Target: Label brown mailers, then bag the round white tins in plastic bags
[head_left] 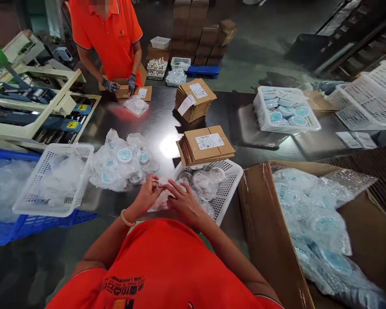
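Note:
My left hand is closed in a pinch at the top edge of a clear plastic bag at the table's front edge. The bag's contents are mostly covered by my hands. My right hand lies over the bag's right side, fingers stretched and spread, their tips close to my left fingers. Just right of it, a white perforated basket holds round tins in clear wrap. Beyond my left hand lies a pile of bubble-wrapped round tins with pale blue lids.
Folded cardboard boxes with labels overhang the basket's far rim; another stack stands behind. A large carton of wrapped tins is at right. Left is a basket of plastic bags. A co-worker in gloves handles cardboard across the table.

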A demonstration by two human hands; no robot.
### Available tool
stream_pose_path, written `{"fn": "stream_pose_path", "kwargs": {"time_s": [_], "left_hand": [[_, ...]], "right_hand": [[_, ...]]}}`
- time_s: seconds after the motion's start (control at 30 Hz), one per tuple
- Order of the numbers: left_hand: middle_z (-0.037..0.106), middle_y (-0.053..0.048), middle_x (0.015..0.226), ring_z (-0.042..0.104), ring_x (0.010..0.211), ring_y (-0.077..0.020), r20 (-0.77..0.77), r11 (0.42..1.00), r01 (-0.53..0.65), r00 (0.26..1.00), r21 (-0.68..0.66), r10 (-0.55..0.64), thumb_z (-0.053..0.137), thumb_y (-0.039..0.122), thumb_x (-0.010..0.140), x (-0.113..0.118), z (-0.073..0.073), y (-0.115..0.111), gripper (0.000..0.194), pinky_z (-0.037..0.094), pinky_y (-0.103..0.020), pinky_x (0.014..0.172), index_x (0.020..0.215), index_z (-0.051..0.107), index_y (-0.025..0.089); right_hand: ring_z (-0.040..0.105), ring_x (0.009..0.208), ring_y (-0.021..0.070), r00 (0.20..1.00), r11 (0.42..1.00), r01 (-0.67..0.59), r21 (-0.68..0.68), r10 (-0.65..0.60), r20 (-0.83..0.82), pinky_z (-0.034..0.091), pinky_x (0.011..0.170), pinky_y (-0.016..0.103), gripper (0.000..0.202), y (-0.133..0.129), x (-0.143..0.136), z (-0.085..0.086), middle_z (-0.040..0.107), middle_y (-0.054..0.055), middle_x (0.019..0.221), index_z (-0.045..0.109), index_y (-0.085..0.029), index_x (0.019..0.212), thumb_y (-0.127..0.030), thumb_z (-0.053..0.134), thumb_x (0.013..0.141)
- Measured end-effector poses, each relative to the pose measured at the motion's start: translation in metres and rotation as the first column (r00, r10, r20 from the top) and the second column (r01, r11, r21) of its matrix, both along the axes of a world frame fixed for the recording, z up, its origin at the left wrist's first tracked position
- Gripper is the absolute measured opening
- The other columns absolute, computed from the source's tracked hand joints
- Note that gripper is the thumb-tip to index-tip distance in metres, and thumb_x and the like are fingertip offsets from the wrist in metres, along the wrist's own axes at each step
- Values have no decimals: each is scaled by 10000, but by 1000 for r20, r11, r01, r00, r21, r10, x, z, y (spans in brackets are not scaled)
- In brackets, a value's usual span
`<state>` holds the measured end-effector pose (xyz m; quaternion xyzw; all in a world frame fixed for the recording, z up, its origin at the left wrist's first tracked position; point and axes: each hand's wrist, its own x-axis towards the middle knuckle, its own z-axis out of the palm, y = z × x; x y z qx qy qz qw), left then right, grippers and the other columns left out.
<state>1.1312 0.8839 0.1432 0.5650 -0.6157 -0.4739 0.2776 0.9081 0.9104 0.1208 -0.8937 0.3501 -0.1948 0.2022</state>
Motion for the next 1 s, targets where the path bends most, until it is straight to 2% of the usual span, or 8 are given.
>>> {"fn": "stream_pose_path", "kwargs": {"time_s": [0.1,0.2,0.4,0.53,0.67,0.8,0.87,1.0], "left_hand": [[764,-51,931,645,767,-159,-70,999,-48,996,-4,48,552,163,882,10,-3,-10,114,512,-293,750,898,659,198],[736,-73,916,684,916,-208,75,997,-44,996,-63,49,510,70,786,18,-4,-19,231,534,-340,867,695,685,190],[735,-71,996,644,814,-203,261,987,156,955,-49,-138,585,51,691,-9,0,-4,388,563,-336,809,1003,783,170],[755,-104,1174,683,1126,-290,213,977,195,962,-92,-172,613,44,669,-19,-5,12,504,569,-399,1024,1126,776,184],[702,-103,1387,618,1346,-310,281,977,168,951,-134,-125,537,10,650,-19,-21,20,686,492,-459,1202,1272,749,208],[687,-110,1438,593,1397,-317,346,960,239,921,-144,-177,527,29,733,-36,-17,18,673,450,-502,1258,1349,728,211],[668,-118,1464,609,1377,-308,313,935,310,917,-172,-246,516,35,767,-48,-6,12,687,498,-491,1219,1408,694,209],[624,-118,1515,588,1405,-289,219,814,469,883,-342,-416,484,10,800,-74,2,-2,761,503,-497,1213,1518,599,235]], "right_hand": [[500,1471,334,996,995,88,43,-89,20,366,1173,581,164,-4,-7,-12,734,158,1278,700,-204,1034,-106,603,945],[516,1439,349,958,975,43,216,-102,270,428,1142,553,108,0,-18,-18,687,148,1360,680,-224,997,-323,670,953],[677,818,243,484,708,87,701,-645,591,584,636,385,600,25,-2,-20,677,116,1195,558,-298,1238,-814,433,959],[641,744,207,607,770,136,624,-562,562,577,627,342,368,28,11,-25,690,66,1092,547,-293,1204,-585,556,979],[693,849,215,865,796,397,458,-491,103,571,726,331,342,39,11,-22,682,116,1303,590,-254,1291,-232,551,951],[733,857,218,863,803,444,398,-502,50,577,719,329,441,39,-14,-24,633,153,1458,633,-273,1378,-275,639,937],[731,815,216,726,728,544,417,-658,201,587,722,344,359,27,-45,-38,721,132,1291,686,-254,1312,-378,590,990],[712,833,272,394,380,839,390,-918,48,558,790,393,283,-5,-111,-83,735,139,867,733,-164,933,-401,591,994]]}}
